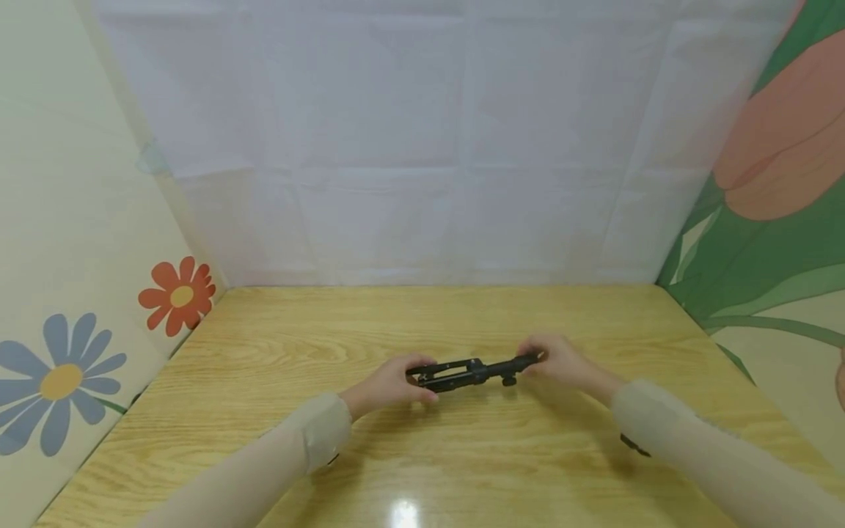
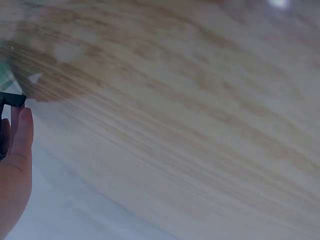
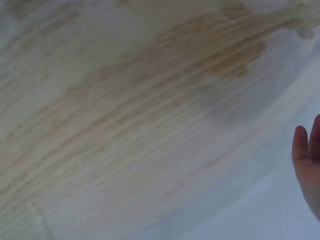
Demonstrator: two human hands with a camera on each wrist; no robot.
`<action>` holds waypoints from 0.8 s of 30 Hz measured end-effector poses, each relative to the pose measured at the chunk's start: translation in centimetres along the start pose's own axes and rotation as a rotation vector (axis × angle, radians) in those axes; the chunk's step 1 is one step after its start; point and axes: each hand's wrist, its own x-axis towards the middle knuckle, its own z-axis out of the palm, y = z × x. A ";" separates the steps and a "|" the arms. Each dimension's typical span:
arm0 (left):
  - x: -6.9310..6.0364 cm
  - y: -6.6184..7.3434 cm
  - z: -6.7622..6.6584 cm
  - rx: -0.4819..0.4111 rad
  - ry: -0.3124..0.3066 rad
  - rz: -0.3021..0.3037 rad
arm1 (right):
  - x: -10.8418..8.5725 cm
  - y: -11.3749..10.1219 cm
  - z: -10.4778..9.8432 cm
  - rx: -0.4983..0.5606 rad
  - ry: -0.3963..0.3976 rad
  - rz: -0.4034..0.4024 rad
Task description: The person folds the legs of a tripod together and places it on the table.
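Note:
A black folded tabletop tripod (image 1: 485,372) lies crosswise between both hands, just over or on the table; which of the two I cannot tell. Its folded legs point left, and a small knob (image 1: 509,380) sticks out near the right part. My left hand (image 1: 391,383) grips the leg end, thumb on the near side and fingers on the far side. The other end is pinched by my right hand (image 1: 560,359). In the left wrist view, fingers (image 2: 21,132) touch a dark tripod end at the left edge. Only fingertips (image 3: 300,142) show at the right wrist view's edge, without the tripod.
The wood-grain table (image 1: 462,447) spreads beneath both arms, with a light glare near its front. A white creased cloth (image 1: 422,147) hangs behind it. Flower-patterned panels stand left (image 1: 39,242) and right (image 1: 792,257) along the table's sides.

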 end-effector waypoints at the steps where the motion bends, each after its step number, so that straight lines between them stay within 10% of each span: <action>1: 0.0 0.0 0.0 0.002 0.002 -0.004 | 0.0 0.0 0.1 0.003 -0.002 -0.003; 24: 0.3 0.5 -0.4 0.045 -0.055 -0.033 | -0.7 0.3 0.6 -0.013 -0.129 0.109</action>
